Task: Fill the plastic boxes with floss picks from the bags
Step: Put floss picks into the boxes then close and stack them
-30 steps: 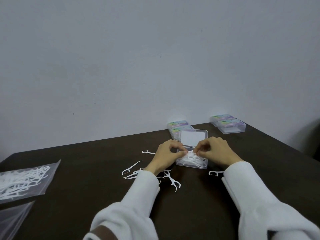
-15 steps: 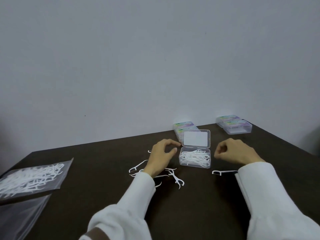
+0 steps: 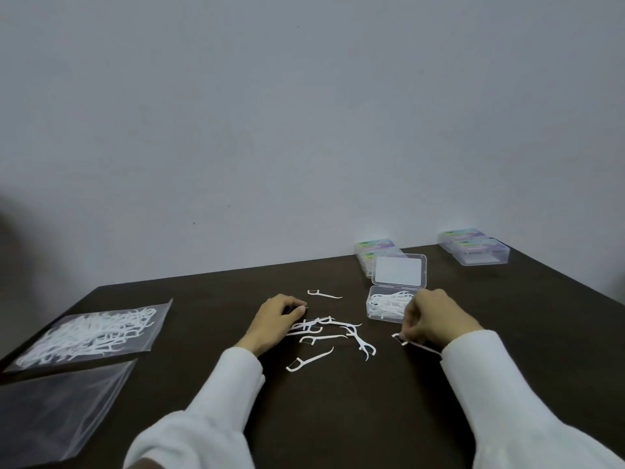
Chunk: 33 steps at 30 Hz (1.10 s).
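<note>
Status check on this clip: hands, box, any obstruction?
Left hand on loose picks. Right hand pinching single pick. Open box part-filled. Nothing blocking.

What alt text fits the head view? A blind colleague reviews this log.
A person's right hand pinches a floss pick off a dark table beside an open plastic box of picks, while the left hand rests on loose floss picks. A bag of picks lies far left; closed boxes sit behind.

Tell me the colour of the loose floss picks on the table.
White, seen in the head view: floss picks on the dark table.
</note>
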Each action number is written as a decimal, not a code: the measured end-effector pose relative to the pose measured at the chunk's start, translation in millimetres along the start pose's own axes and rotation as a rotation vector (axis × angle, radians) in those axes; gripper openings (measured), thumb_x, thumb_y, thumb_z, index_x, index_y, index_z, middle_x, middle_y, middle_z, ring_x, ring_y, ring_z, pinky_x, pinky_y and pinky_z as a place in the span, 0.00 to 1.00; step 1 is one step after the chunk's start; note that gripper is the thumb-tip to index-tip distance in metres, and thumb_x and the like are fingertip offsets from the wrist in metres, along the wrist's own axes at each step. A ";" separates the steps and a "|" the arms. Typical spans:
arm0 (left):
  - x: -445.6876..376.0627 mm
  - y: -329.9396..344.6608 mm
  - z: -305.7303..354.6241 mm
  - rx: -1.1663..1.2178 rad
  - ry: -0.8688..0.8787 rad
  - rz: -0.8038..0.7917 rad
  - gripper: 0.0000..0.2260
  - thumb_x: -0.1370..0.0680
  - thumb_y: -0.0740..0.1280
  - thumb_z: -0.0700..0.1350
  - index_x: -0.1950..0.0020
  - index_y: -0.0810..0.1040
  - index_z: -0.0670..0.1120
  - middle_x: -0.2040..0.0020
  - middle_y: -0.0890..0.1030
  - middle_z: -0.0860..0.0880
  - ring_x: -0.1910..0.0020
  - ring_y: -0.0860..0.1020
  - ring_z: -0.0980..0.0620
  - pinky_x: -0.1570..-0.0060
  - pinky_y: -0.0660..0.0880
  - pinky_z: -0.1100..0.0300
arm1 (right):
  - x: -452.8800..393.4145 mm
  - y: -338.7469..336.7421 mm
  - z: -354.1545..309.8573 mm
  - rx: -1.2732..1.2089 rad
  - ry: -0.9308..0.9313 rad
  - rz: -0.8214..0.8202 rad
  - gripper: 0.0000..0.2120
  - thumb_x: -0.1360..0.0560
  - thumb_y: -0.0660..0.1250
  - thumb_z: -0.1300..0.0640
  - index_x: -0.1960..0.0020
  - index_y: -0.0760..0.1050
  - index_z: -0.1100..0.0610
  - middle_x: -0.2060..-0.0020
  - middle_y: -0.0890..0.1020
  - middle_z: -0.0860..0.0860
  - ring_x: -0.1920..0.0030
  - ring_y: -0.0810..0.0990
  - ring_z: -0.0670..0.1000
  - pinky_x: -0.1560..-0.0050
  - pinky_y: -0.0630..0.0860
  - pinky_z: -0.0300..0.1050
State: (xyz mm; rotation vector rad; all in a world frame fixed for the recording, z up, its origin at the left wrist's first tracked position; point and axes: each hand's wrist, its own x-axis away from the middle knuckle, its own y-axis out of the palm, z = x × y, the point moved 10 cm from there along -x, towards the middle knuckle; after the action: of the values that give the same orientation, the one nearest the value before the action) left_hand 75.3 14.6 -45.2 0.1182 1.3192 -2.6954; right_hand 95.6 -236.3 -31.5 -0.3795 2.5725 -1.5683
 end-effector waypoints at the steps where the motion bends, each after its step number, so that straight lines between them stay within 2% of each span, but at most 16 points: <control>1: 3.0 -2.3 0.2 0.018 0.006 -0.001 0.12 0.20 0.62 0.49 0.39 0.78 0.48 0.41 0.76 0.49 0.40 0.73 0.53 0.39 0.68 0.59 | -0.3 1.6 -9.6 0.033 -0.014 0.037 0.05 0.32 0.72 0.61 0.66 0.79 0.53 0.59 0.82 0.54 0.57 0.82 0.53 0.49 0.79 0.49; 2: 5.6 -4.1 0.8 0.037 0.007 -0.006 0.12 0.20 0.62 0.50 0.40 0.79 0.48 0.42 0.76 0.50 0.41 0.73 0.53 0.40 0.68 0.61 | -0.6 4.1 -18.6 0.077 -0.030 0.077 0.02 0.31 0.71 0.60 0.61 0.79 0.54 0.54 0.81 0.55 0.53 0.81 0.55 0.47 0.78 0.49; 4: 10.5 -6.1 1.0 0.080 0.000 -0.040 0.14 0.23 0.65 0.54 0.41 0.80 0.49 0.43 0.76 0.51 0.41 0.74 0.55 0.42 0.67 0.63 | 1.4 9.7 -37.1 0.208 -0.054 0.175 0.06 0.26 0.67 0.59 0.50 0.77 0.57 0.48 0.78 0.55 0.47 0.79 0.56 0.45 0.76 0.48; 6: 14.6 -4.1 -3.2 0.112 -0.023 -0.113 0.22 0.29 0.70 0.60 0.39 0.78 0.51 0.42 0.75 0.54 0.41 0.72 0.57 0.41 0.67 0.63 | 3.9 15.1 -53.5 0.313 -0.078 0.269 0.09 0.23 0.63 0.60 0.44 0.75 0.57 0.45 0.77 0.55 0.43 0.78 0.55 0.46 0.74 0.46; 9: 21.0 2.7 -9.8 0.057 -0.032 -0.220 0.43 0.45 0.73 0.72 0.34 0.72 0.57 0.35 0.71 0.56 0.35 0.69 0.57 0.31 0.64 0.55 | 4.2 22.0 -68.4 0.309 -0.113 0.329 0.10 0.21 0.60 0.61 0.42 0.74 0.57 0.45 0.77 0.56 0.43 0.78 0.55 0.47 0.74 0.45; 11: 23.8 6.3 -13.2 0.033 -0.031 -0.251 0.47 0.48 0.74 0.71 0.32 0.68 0.60 0.34 0.69 0.56 0.33 0.67 0.56 0.29 0.62 0.51 | 1.2 27.7 -73.4 0.241 -0.137 0.314 0.10 0.21 0.60 0.57 0.43 0.76 0.58 0.46 0.78 0.57 0.44 0.78 0.55 0.46 0.74 0.46; 13: 25.7 7.7 -12.2 0.023 -0.013 -0.239 0.44 0.45 0.77 0.66 0.31 0.67 0.59 0.35 0.70 0.55 0.35 0.68 0.56 0.31 0.64 0.55 | -0.5 33.8 -78.4 0.132 -0.182 0.261 0.13 0.22 0.62 0.52 0.46 0.78 0.59 0.49 0.80 0.56 0.46 0.78 0.55 0.46 0.73 0.46; 15: 26.6 4.9 -4.8 0.051 0.037 -0.184 0.36 0.37 0.78 0.57 0.32 0.69 0.55 0.39 0.74 0.55 0.40 0.71 0.58 0.40 0.67 0.68 | -0.4 41.9 -86.1 0.038 -0.244 0.148 0.16 0.24 0.65 0.48 0.44 0.79 0.59 0.51 0.79 0.54 0.46 0.77 0.53 0.47 0.71 0.43; 16: 27.1 2.7 -1.0 0.068 0.063 -0.157 0.31 0.34 0.77 0.53 0.33 0.71 0.53 0.42 0.76 0.55 0.43 0.72 0.59 0.46 0.68 0.74 | 0.8 45.0 -90.1 0.006 -0.272 0.085 0.19 0.25 0.66 0.47 0.41 0.77 0.59 0.50 0.79 0.53 0.45 0.77 0.52 0.46 0.70 0.41; 18: 27.8 -2.7 2.2 0.104 0.094 -0.113 0.25 0.30 0.75 0.48 0.35 0.73 0.50 0.45 0.79 0.54 0.47 0.75 0.58 0.53 0.68 0.77 | 2.9 47.2 -92.3 0.000 -0.289 -0.017 0.24 0.28 0.70 0.48 0.36 0.73 0.57 0.44 0.78 0.52 0.43 0.76 0.50 0.45 0.69 0.37; 20: 29.1 -5.2 3.4 0.121 0.098 -0.102 0.24 0.29 0.74 0.50 0.35 0.73 0.50 0.46 0.79 0.54 0.48 0.76 0.59 0.54 0.69 0.76 | 1.0 45.6 -84.1 0.072 -0.251 -0.063 0.26 0.31 0.72 0.49 0.36 0.72 0.57 0.42 0.78 0.52 0.43 0.76 0.49 0.44 0.70 0.37; 21: 29.8 -5.0 4.2 0.109 0.097 -0.105 0.26 0.31 0.75 0.52 0.36 0.73 0.51 0.46 0.79 0.55 0.48 0.76 0.60 0.53 0.69 0.76 | -0.7 44.4 -78.8 0.114 -0.227 -0.067 0.23 0.31 0.73 0.50 0.39 0.74 0.57 0.44 0.79 0.52 0.44 0.76 0.49 0.45 0.71 0.39; 24: 28.2 -3.6 4.4 0.072 0.094 -0.106 0.28 0.34 0.78 0.51 0.36 0.73 0.51 0.48 0.79 0.55 0.48 0.76 0.58 0.54 0.69 0.75 | -6.4 39.6 -69.8 0.116 -0.193 0.001 0.05 0.30 0.72 0.56 0.56 0.78 0.53 0.53 0.83 0.52 0.49 0.80 0.50 0.47 0.75 0.42; 26: 26.0 -3.7 5.0 0.071 0.093 -0.106 0.25 0.33 0.78 0.49 0.38 0.75 0.50 0.50 0.79 0.54 0.49 0.77 0.56 0.54 0.70 0.74 | -8.0 39.9 -69.9 0.123 -0.179 0.026 0.03 0.29 0.71 0.58 0.60 0.77 0.51 0.55 0.82 0.52 0.51 0.81 0.50 0.47 0.77 0.46; 29: 24.8 -5.1 6.9 0.075 0.111 -0.112 0.21 0.32 0.77 0.46 0.42 0.78 0.46 0.53 0.81 0.51 0.54 0.76 0.56 0.56 0.71 0.73 | -9.9 42.3 -72.6 0.203 -0.157 0.007 0.01 0.28 0.68 0.57 0.56 0.78 0.53 0.51 0.81 0.53 0.49 0.80 0.53 0.46 0.76 0.48; 33: 25.8 -6.8 7.6 0.043 0.118 -0.105 0.15 0.31 0.76 0.43 0.46 0.81 0.43 0.57 0.80 0.50 0.61 0.75 0.59 0.61 0.70 0.75 | -9.1 48.4 -84.5 0.431 -0.193 -0.026 0.11 0.22 0.60 0.57 0.42 0.73 0.58 0.41 0.77 0.55 0.39 0.75 0.56 0.40 0.71 0.50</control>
State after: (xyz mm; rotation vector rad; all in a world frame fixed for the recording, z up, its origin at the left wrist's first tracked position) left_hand 48.6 10.4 -38.6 0.2218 1.3354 -2.8459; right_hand 78.4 -140.1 -35.6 -0.4892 2.0253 -1.9255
